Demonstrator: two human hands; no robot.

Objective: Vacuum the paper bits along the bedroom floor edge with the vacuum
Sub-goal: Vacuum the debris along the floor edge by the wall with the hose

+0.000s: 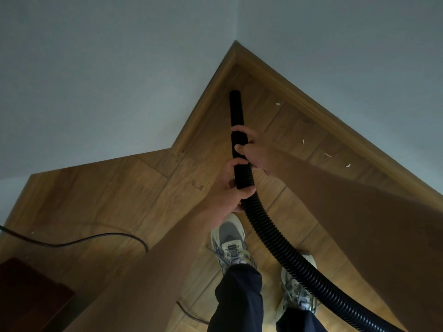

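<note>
A black vacuum nozzle tube (236, 109) points down into the room corner, its tip near the wooden skirting. The ribbed black hose (287, 255) runs from it toward the lower right. My left hand (227, 190) grips the tube where the hose joins it. Just above, my right hand (254, 149) grips the tube with fingers curled round it. Several small white paper bits lie on the wooden floor along the right skirting: one paper bit (278, 104) near the corner, another paper bit (303, 141) further right, and a third paper bit (347, 165) beyond.
Wooden skirting (311, 104) lines grey walls that meet in the corner. A thin black power cord (96, 237) curves over the floor at left. A dark red-brown furniture piece (28, 293) sits at lower left. My feet in grey sneakers (230, 245) stand below the hands.
</note>
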